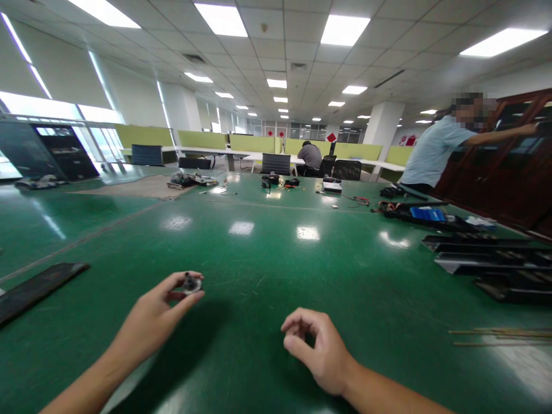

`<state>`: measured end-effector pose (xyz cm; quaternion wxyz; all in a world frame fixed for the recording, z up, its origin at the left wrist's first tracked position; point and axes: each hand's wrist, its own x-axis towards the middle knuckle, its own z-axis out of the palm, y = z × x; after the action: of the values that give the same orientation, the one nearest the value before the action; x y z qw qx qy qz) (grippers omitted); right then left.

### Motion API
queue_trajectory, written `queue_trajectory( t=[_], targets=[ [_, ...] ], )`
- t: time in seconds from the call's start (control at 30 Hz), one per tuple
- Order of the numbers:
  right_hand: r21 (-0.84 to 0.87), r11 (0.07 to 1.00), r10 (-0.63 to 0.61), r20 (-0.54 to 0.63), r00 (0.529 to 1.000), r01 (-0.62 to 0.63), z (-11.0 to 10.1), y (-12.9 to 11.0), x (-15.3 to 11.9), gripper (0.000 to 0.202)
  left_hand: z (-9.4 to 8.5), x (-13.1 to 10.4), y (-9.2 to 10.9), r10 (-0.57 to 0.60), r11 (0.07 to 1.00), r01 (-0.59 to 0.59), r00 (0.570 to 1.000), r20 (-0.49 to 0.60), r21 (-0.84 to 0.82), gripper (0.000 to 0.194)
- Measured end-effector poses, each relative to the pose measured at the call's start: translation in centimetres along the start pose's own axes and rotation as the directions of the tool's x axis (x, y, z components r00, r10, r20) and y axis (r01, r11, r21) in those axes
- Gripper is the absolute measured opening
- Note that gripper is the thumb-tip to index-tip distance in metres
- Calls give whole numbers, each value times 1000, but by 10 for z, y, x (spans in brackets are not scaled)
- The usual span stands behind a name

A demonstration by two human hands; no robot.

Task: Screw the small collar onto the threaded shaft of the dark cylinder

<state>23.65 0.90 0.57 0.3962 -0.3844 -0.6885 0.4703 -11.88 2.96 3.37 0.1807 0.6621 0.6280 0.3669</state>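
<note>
Pinching a small, round metal part with a dark upright stub between thumb and fingers, the left hand hovers over the near left of the green worktop, the part held clear of the surface. Well apart from it, nearer the middle, the right hand is loosely curled and looks empty, with a narrow gap between thumb tip and fingertips. A long dark flat bar lies at the left edge. On the right, several thin brass-coloured rods lie close together, and beyond them sit black metal channels side by side. Farther still on that side, a black tray carries a blue item among other things too small to tell. Along the far part of the worktop are a white box with something dark on it, small black items, and a jumble of parts beside a brownish sheet. At the far right, a person in a light blue shirt stretches an arm toward a dark red cabinet. Beyond the worktop, another person in grey sits head down near low yellow-green partitions.
</note>
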Motion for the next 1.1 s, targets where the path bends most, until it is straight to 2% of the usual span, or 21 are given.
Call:
queue_trajectory(
  t=[0.03, 0.07, 0.13, 0.2, 0.27, 0.4, 0.57, 0.63, 0.73, 0.87, 1.1],
  targets=[
    [-80, 997, -13, -52, 999, 9, 0, -1, 0, 10, 19, 2, 13, 51, 999, -50, 996, 74, -13, 47],
    [-151, 988, -26, -87, 996, 13, 0, -2, 0, 17, 38, 2, 27, 142, 990, -139, 980, 138, -27, 40],
    [-249, 968, -53, -129, 990, 20, 2, -1, 0, 38, 69, -1, 54, 316, 949, -306, 910, 270, -78, 27],
    [-295, 955, -77, -148, 986, 31, 3, 2, -1, 55, 89, -9, 72, 378, 926, -354, 861, 340, -130, 33],
    [-315, 948, -87, -150, 985, 36, 4, 4, -2, 62, 100, -19, 79, 368, 930, -331, 860, 354, -163, 41],
    [-364, 929, -89, -57, 994, 63, 3, 2, -5, 65, 101, -33, 70, 369, 927, -324, 873, 317, -189, 27],
    [-426, 898, -98, 38, 994, 105, 4, -7, -6, 53, 96, -33, 57, 567, 820, -517, 792, 227, -244, 25],
    [-415, 900, -107, 79, 991, 130, 5, -9, -5, 48, 97, -33, 55, 594, 799, -545, 779, 199, -255, 31],
    [-393, 905, -113, 144, 983, 162, 5, -9, -5, 44, 98, -36, 56, 603, 793, -544, 766, 222, -275, 37],
    [-403, 899, -115, 156, 981, 169, 6, -8, -5, 35, 98, -38, 59, 610, 788, -541, 750, 253, -295, 35],
    [-411, 896, -123, 137, 983, 169, 7, -6, -4, 21, 100, -35, 58, 601, 793, -530, 761, 245, -301, 33]
  ],
)
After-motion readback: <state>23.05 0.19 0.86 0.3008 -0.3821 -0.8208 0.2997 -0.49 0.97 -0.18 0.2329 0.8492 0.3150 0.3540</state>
